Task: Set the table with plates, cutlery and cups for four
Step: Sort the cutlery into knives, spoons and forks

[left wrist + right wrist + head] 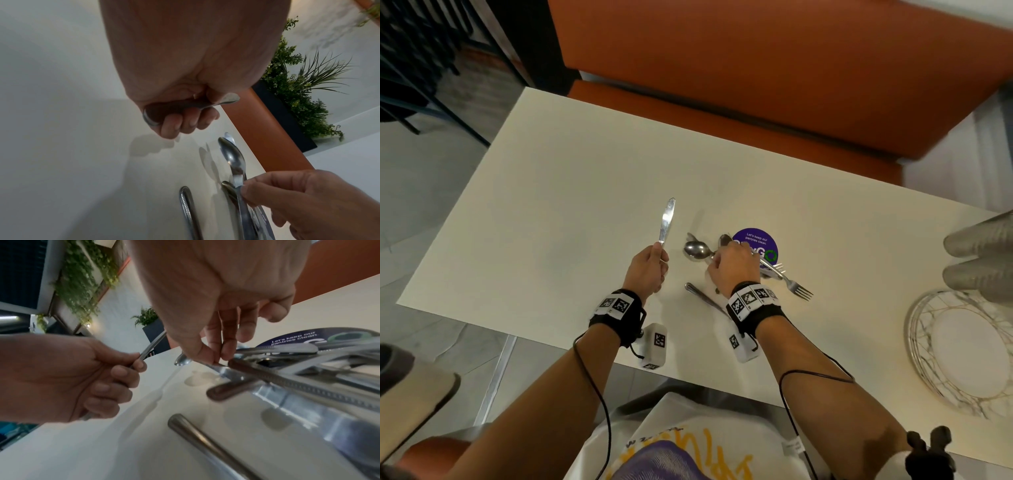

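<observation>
Left hand (647, 270) grip clamped on knife (667, 219), blade raised above worktop (551, 192). Right hand (732, 270) grip pinches spoon (697, 250) handle within cutlery pile (287, 369). Risk: overlapping fork (796, 287) snags, drags, scatters; thin pinch slips.

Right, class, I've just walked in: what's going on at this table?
A person is sorting cutlery for table setting. The left hand grips a knife, blade pointing away. The right hand pinches a spoon from a loose pile of cutlery beside a purple sticker. A fork lies there too. Plates and stacked cups wait at the table's right edge, not yet laid out.
</observation>
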Demonstrator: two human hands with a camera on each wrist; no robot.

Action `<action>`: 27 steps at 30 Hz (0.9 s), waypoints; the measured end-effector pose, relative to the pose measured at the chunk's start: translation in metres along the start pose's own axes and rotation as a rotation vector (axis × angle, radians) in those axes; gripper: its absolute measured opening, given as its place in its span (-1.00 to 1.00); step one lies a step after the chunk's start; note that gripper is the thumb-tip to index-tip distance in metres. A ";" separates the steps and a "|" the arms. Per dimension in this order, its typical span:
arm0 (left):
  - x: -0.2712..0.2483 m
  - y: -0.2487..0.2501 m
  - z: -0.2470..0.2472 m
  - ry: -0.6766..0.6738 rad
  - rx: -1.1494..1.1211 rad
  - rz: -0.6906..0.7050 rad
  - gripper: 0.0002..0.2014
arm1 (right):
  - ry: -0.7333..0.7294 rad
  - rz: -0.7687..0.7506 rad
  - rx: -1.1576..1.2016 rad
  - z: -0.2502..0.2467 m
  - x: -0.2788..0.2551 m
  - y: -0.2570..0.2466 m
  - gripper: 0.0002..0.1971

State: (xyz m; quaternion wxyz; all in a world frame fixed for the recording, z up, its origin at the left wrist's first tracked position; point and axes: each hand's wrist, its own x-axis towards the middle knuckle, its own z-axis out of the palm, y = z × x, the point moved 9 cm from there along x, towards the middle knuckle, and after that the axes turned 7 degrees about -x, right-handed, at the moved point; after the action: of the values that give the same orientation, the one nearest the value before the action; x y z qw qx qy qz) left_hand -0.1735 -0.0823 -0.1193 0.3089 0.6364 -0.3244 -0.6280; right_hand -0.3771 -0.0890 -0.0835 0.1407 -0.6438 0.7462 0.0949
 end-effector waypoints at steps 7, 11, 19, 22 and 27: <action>-0.002 0.010 0.011 -0.013 0.030 0.005 -0.58 | -0.037 0.021 -0.033 0.001 0.007 0.012 -0.74; 0.000 0.006 0.022 -0.052 -0.012 -0.048 -0.59 | -0.040 0.028 -0.020 0.004 0.006 0.013 -0.70; 0.003 0.009 0.047 -0.124 -0.080 -0.103 -0.55 | -0.028 0.034 -0.052 0.006 0.002 0.012 -0.68; 0.001 0.020 0.048 -0.109 -0.103 -0.078 -0.57 | -0.031 0.018 -0.036 0.009 -0.001 0.010 -0.73; 0.007 0.029 0.048 -0.098 -0.103 -0.064 -0.53 | -0.069 -0.052 -0.083 0.020 -0.008 0.001 -0.77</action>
State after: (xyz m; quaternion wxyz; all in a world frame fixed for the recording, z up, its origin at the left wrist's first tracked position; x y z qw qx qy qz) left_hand -0.2218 -0.1047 -0.1013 0.3047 0.5982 -0.2857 -0.6839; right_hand -0.3750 -0.0752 -0.1000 0.1419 -0.6647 0.7193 0.1440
